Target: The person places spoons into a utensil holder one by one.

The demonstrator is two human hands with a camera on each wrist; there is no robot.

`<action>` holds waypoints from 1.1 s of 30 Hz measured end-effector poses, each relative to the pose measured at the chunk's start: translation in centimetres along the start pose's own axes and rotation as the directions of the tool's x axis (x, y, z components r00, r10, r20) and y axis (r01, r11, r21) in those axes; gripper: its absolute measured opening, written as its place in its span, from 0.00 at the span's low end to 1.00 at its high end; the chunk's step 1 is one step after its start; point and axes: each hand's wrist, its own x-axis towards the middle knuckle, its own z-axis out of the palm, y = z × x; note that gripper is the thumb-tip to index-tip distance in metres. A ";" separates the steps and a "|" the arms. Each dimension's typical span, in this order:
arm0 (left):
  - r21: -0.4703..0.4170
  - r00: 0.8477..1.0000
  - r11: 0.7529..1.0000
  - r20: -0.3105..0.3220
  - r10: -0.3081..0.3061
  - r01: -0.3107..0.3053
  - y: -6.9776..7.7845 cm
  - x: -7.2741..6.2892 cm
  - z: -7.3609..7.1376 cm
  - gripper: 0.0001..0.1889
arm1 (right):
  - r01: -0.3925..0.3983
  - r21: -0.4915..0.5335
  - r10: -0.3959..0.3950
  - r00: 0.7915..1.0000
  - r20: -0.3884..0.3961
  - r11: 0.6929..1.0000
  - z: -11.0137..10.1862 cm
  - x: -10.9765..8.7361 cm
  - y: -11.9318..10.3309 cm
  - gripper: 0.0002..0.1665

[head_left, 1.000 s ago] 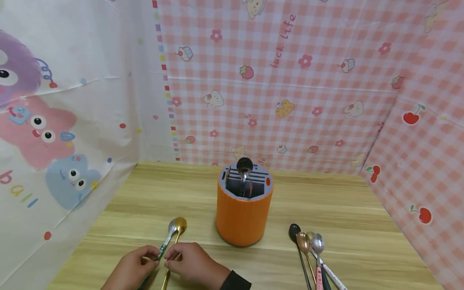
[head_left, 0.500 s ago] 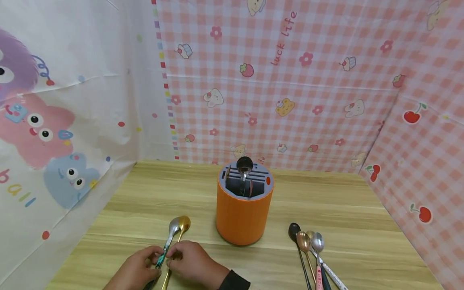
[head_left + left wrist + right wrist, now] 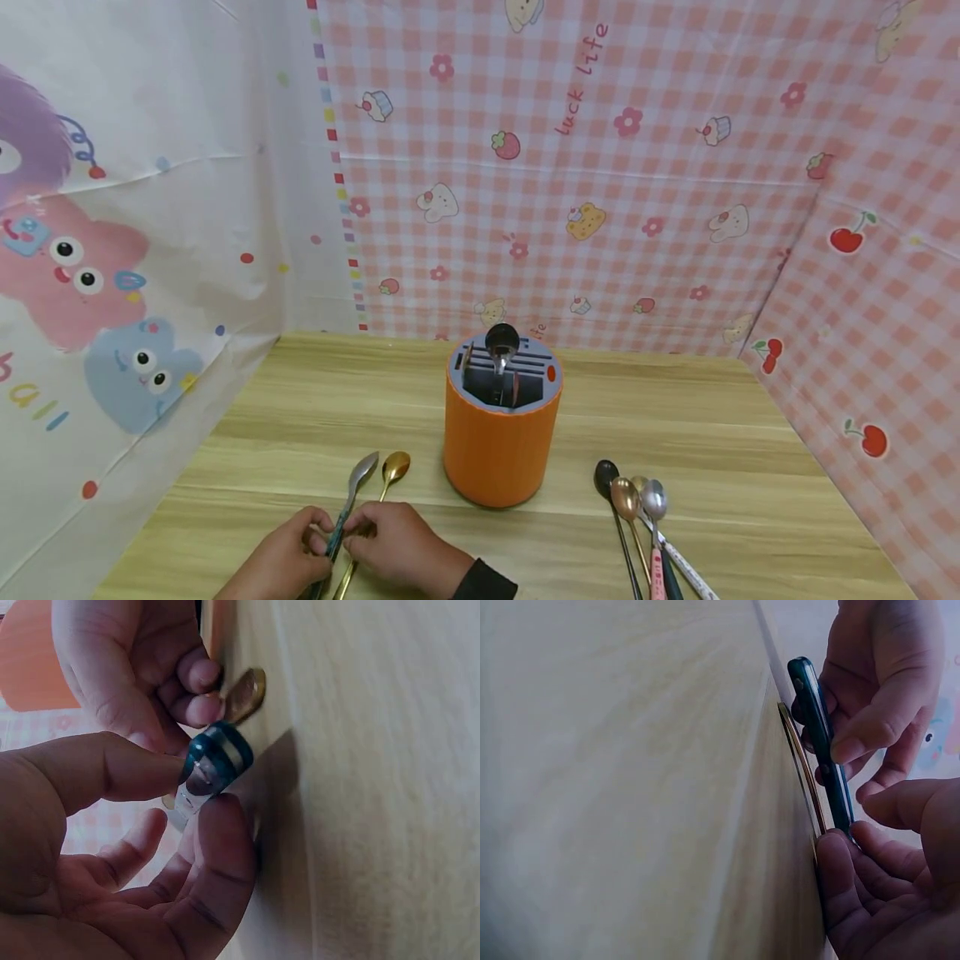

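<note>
In the head view, my left hand (image 3: pixel 288 550) pinches the dark green patterned handle of a silver spoon (image 3: pixel 363 472), whose bowl is turned edge-on. Thumb and fingertips hold this handle (image 3: pixel 217 757) in the left wrist view, raised a little off the table. My right hand (image 3: pixel 408 546) is close against its right side, fingers loosely bent. The right wrist view has the right thumb apart from the other fingers, which lie at the far part of the green handle (image 3: pixel 821 735). Beneath the right hand, a gold spoon (image 3: pixel 395 467) lies on the table, its handle partly covered.
An orange cylindrical holder (image 3: pixel 498 454) with a grey slotted top stands at mid-table, a dark ladle-like utensil (image 3: pixel 502 342) upright in it. To the right lies a bunch of several spoons (image 3: pixel 626 497) with overlapping handles. Patterned cloth (image 3: pixel 570 183) hangs behind and at both sides.
The silver spoon has turned in my left hand, from bowl face up to edge-on. The gold spoon's bowl has shifted right, leaving a gap between the two bowls. The holder and the right-hand bunch stay put.
</note>
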 end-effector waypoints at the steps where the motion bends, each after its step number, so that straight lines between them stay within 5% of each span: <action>1: -0.023 1.000 1.000 0.017 0.006 -0.005 0.0 -0.1 0.0 0.16 | 0.001 0.002 -0.001 1.000 0.002 1.000 0.0 0.0 0.0 0.03; 8: -0.151 0.988 0.987 0.138 0.075 -0.054 -0.1 -0.3 0.0 0.14 | 0.008 0.035 -0.006 0.999 -0.040 0.999 -0.3 -0.1 0.2 0.03; 14: -0.172 0.980 0.981 0.163 0.115 -0.087 -0.1 -0.3 0.5 0.12 | -0.011 0.142 0.020 0.998 -0.062 0.990 -0.4 -0.1 0.6 0.03; 23: -0.170 0.970 0.979 0.196 0.146 -0.113 0.7 -0.3 1.1 0.14 | 0.011 0.389 0.042 0.991 -0.126 0.921 -0.4 0.2 0.8 0.15; 33: -0.227 0.954 0.970 0.261 0.149 -0.089 0.6 0.2 1.5 0.13 | -0.108 0.394 0.144 0.988 -0.063 0.913 -1.1 0.2 0.6 0.17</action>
